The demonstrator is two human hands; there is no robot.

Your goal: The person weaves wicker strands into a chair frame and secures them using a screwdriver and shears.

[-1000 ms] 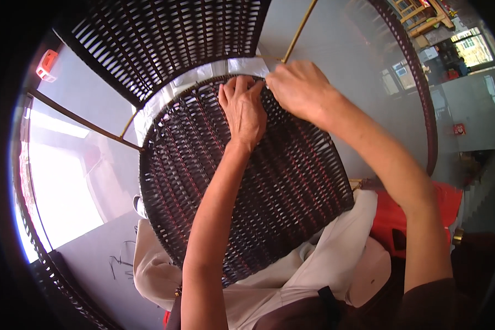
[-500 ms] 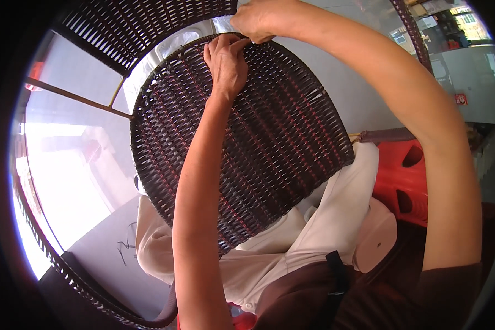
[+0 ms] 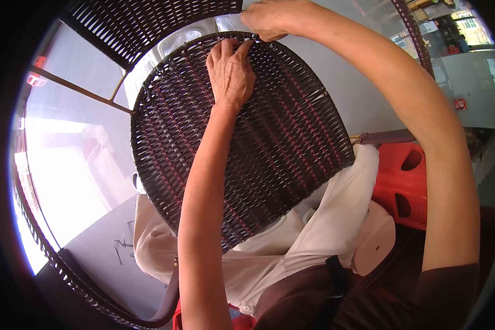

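A dark brown woven wicker chair seat (image 3: 291,148) with reddish strands lies tilted across my lap, its rounded edge on the far side. My left hand (image 3: 232,77) rests on the weave just inside that far edge, its fingers apart and bent at the tips against the strands. Just to the right, at the rim, my right hand (image 3: 269,21) is closed with the fingers tucked in. Whatever it grips is hidden behind the fingers. Beyond the seat stands a woven panel (image 3: 148,27) of the same dark wicker.
A thin metal frame bar (image 3: 82,91) runs to the seat's left edge. Wrapped chair tubing (image 3: 388,137) lies at the right, and a curved woven rim (image 3: 88,291) at the lower left. A red plastic stool (image 3: 399,179) stands beside my right leg.
My left hand has slid slightly right and nearer along the weave. My closed right hand has shifted a little right and down at the rim. The seat has hardly moved.
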